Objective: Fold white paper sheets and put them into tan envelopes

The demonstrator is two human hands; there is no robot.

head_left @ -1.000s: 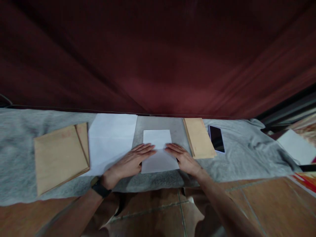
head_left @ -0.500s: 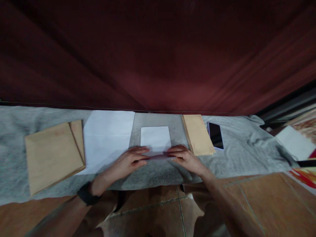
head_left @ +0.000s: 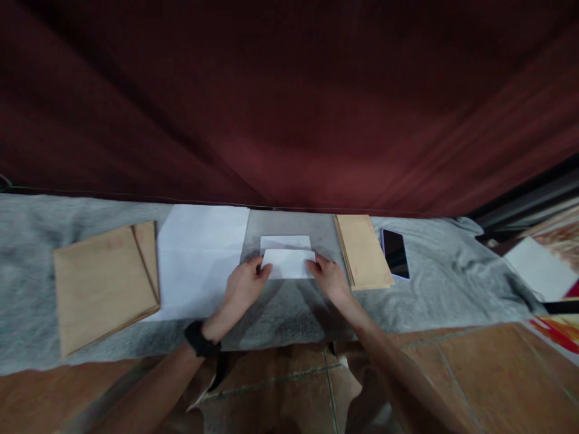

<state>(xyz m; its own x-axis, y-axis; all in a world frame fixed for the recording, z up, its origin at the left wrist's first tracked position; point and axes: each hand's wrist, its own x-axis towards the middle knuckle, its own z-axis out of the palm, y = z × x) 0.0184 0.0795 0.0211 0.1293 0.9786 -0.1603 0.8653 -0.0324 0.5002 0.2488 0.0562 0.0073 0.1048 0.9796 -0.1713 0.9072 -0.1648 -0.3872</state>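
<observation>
Two hands grip one white sheet (head_left: 288, 263) at the middle of the table (head_left: 27, 271), which is draped in a grey cloth. The left hand (head_left: 243, 286) pinches the sheet's near left corner, fingers curled tight around the edge; the right hand (head_left: 329, 278) pinches the near right corner the same way. The sheet lies between them, its near part folded up and over toward the far side, so that a narrow white strip of the lower layer shows just beyond the folded edge. It rests on a darker grey pad (head_left: 323, 232) at the far middle of the table.

Just left of the left hand lies a larger white paper (head_left: 199, 253), flat, its left side tucked under a stack of brown envelopes (head_left: 102, 283). Just right of the right hand is a narrow pile of brown envelopes (head_left: 363, 250), and beside that, farther right, a dark phone (head_left: 395, 253) lies face up. A black band (head_left: 201, 339) circles the left wrist.

The fingertips under the fold are hidden, so how far the lower layer reaches toward the person cannot be made out. A dark red curtain (head_left: 289, 102) fills the far half of the view. A white object (head_left: 536, 268) at the far right is cut off by the edge and too blurred to name.
</observation>
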